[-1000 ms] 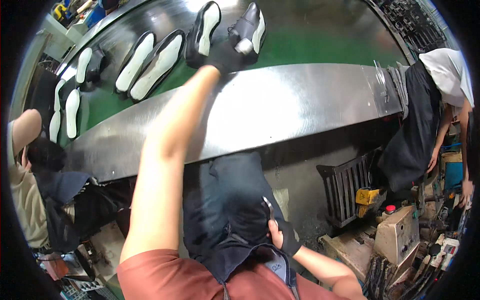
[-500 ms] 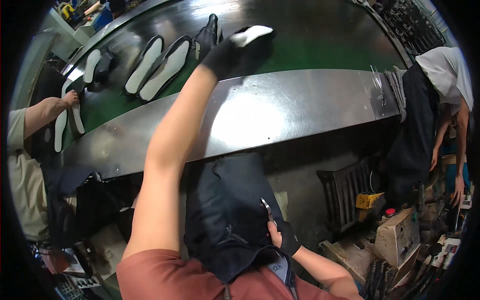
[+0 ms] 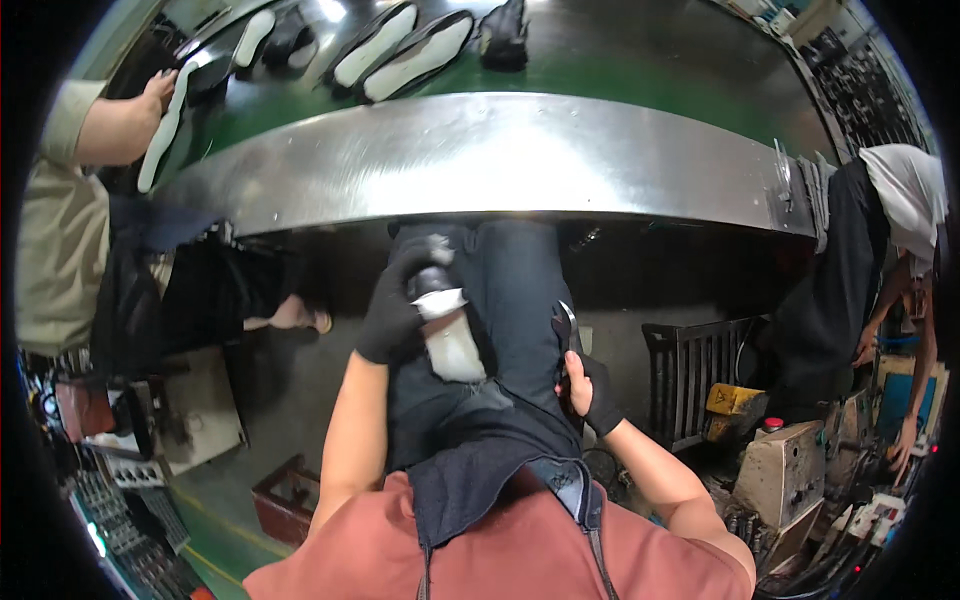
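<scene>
My left hand [image 3: 398, 305], in a black glove, is closed around a black shoe upper [image 3: 484, 345] with a white insole, sole side up over my lap. Motion smears this hand somewhat. Low over my right thigh, my right hand [image 3: 590, 395] wears a black glove with bare fingertips and is closed on metal pliers [image 3: 568, 325], their jaws pointing up. Beyond the metal ledge, a pair of black shoe uppers with white insoles [image 3: 420, 58] lies on the green belt. Right of that pair stands another black upper [image 3: 503, 38].
The metal ledge [image 3: 480, 150] runs across in front of my knees. At left, a co-worker's hand [image 3: 160, 90] touches a long white insole [image 3: 168, 130]. Another person [image 3: 890, 200] bends down at right, near a control box [image 3: 780, 455] and a black slatted crate [image 3: 690, 380].
My left hand has drawn back from over the belt to my lap, bringing the shoe upper with it. My right hand still grips the pliers. The view has tilted downward.
</scene>
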`<state>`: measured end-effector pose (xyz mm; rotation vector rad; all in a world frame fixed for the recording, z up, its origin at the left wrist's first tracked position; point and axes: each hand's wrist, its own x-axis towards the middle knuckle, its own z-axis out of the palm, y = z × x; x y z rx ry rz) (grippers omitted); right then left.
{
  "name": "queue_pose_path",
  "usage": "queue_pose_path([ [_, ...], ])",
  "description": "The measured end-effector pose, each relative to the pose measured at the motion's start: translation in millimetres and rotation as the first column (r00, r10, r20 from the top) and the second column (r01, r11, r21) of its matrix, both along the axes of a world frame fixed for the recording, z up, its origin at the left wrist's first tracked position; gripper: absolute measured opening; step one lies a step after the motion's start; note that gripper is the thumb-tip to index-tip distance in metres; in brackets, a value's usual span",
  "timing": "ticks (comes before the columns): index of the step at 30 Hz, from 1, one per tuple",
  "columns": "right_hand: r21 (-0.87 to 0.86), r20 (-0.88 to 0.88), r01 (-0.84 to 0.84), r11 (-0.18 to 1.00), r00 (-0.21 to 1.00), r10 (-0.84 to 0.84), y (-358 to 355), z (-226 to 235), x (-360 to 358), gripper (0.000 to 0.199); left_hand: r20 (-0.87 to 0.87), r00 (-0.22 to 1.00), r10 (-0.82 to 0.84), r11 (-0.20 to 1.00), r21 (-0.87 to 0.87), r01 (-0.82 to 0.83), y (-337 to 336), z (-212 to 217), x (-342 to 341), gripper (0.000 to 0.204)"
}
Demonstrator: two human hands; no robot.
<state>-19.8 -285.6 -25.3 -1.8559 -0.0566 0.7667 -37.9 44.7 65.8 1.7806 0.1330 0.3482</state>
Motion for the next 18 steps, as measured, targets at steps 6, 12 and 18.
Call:
queue_pose_path([
  [6,0.146,0.091,-0.245,0.958,0.968,0.234,53,74,-20,0.041,-0.114,0.992,0.046,0.997,0.072,-0.038,-8,-3,46,0.032],
  [12,0.383,-0.167,-0.128,0.915,0.964,0.205,100,67,-7,0.046,-0.042,0.999,-0.018,0.916,-0.4,0.0,-14,-13,51,0.066],
  [18,0.549,-0.461,-0.007,0.836,0.832,0.309,77,92,23,0.049,0.081,0.996,-0.034,0.902,-0.426,0.065,-23,-10,42,0.069],
])
